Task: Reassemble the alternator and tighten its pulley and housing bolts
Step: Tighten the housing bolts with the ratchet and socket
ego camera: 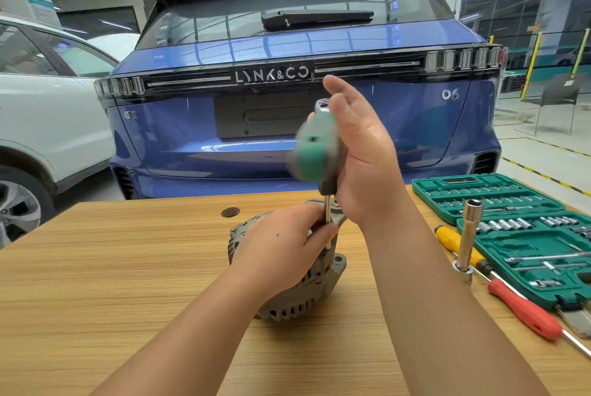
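A grey alternator (307,296) stands on the wooden table (128,267) in front of me. My left hand (281,245) lies over its top, fingers pinching the steel shaft (327,219) of a nut driver that stands upright on the housing. The driver's green and grey handle (315,146) is blurred. My right hand (361,152) is beside the handle with its palm against it and its fingers straight and spread. The driver's tip and the bolt under it are hidden by my left hand.
An open green socket set case (499,197) lies at the table's right. Beside it are a long socket on an extension (468,239), a yellow-handled screwdriver (454,240) and a red-handled screwdriver (524,311). A blue car (447,127) stands just behind the table, a white car (48,127) at left.
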`<state>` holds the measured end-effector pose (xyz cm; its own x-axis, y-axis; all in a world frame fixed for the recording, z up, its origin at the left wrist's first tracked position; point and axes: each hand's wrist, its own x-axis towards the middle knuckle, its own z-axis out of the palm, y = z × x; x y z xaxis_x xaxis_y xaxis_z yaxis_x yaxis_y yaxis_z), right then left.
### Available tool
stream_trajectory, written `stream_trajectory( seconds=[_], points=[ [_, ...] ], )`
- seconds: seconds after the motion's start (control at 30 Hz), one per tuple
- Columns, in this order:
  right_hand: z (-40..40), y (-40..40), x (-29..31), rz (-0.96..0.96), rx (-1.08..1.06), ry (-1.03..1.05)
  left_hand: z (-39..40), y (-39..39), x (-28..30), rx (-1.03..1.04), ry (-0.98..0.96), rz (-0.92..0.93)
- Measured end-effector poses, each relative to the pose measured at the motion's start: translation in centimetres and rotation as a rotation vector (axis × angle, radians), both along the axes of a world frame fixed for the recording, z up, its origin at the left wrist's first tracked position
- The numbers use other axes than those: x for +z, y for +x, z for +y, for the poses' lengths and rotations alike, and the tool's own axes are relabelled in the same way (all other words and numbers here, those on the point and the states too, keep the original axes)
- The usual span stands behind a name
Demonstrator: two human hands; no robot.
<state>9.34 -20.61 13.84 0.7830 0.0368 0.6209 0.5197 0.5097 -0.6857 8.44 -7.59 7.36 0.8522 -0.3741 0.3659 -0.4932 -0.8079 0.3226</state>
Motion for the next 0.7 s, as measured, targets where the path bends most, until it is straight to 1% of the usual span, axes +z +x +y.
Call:
stream_trajectory(
  seconds=[0.1, 0.13, 0.17, 0.2, 0.27, 0.3, 0.33, 0.43, 0.5, 0.57, 0.67, 0.7],
  points=[
    [0.4, 0.2, 0.1, 0.061, -0.289, -0.036, -0.1, 0.0, -0.1, -0.004, 0.022, -0.015],
    [0.3, 0.3, 0.2, 0.075, -0.343, -0.062, -0.1, 0.0, -0.1, -0.006, 0.025, -0.021],
    [0.2, 0.3, 0.3, 0.091, -0.323, -0.086, -0.1, 0.0, -0.1, -0.008, 0.025, -0.022],
    [-0.1, 0.1, 0.3, 0.102, -0.233, -0.091, 0.0, 0.1, -0.1, -0.009, 0.025, -0.019],
    [-0.5, 0.0, 0.3, 0.094, 0.013, -0.029, 0.0, 0.1, -0.1, -0.002, 0.024, -0.011],
    [-0.6, 0.0, 0.2, 0.063, 0.076, -0.001, 0.0, 0.1, -0.1, 0.000, 0.018, -0.008],
    [-0.5, 0.2, 0.1, 0.012, 0.053, -0.011, 0.0, 0.2, -0.1, 0.001, 0.012, -0.006],
    [0.5, 0.4, -0.5, -0.193, -0.168, -0.116, 0.0, 0.1, -0.1, 0.003, 0.004, -0.003],
    [0.6, 0.7, -0.9, -0.235, -0.173, -0.134, -0.1, 0.0, 0.0, 0.001, 0.003, 0.000],
    [0.3, 0.9, -0.9, -0.217, -0.097, -0.105, 0.0, 0.0, 0.0, 0.000, 0.005, -0.001],
    [-0.2, 1.0, -0.5, -0.153, 0.182, -0.052, 0.0, 0.0, 0.0, -0.001, -0.004, -0.013],
    [-0.3, 1.0, -0.5, -0.128, 0.240, -0.029, 0.0, 0.0, 0.0, -0.002, -0.005, -0.015]
  ],
)
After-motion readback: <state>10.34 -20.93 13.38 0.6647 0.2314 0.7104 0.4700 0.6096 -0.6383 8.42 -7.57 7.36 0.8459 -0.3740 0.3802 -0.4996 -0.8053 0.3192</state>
